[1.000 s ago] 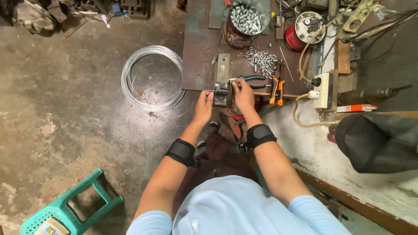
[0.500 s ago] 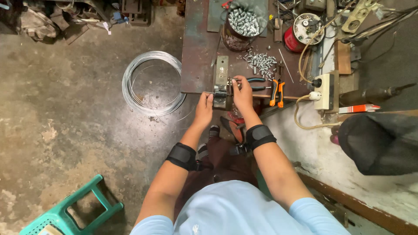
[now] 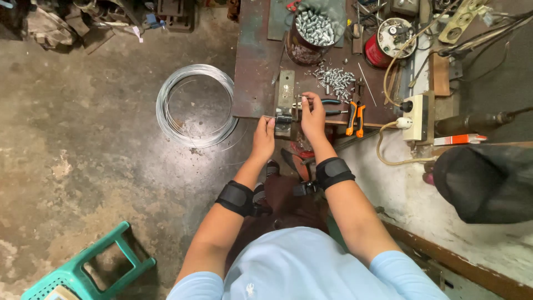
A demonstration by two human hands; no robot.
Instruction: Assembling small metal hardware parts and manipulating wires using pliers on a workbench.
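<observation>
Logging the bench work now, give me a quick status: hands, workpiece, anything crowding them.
Left hand and right hand both at small metal jig; grips unclear. Loose screws, orange pliers close right. Wire coil left, apart.

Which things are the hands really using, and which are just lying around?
In use:
left hand and right hand, both at the small metal jig on the bench edge
blue-handled pliers by the right hand

Lying about:
wire coil on the floor
loose screws
orange pliers
green stool
</observation>
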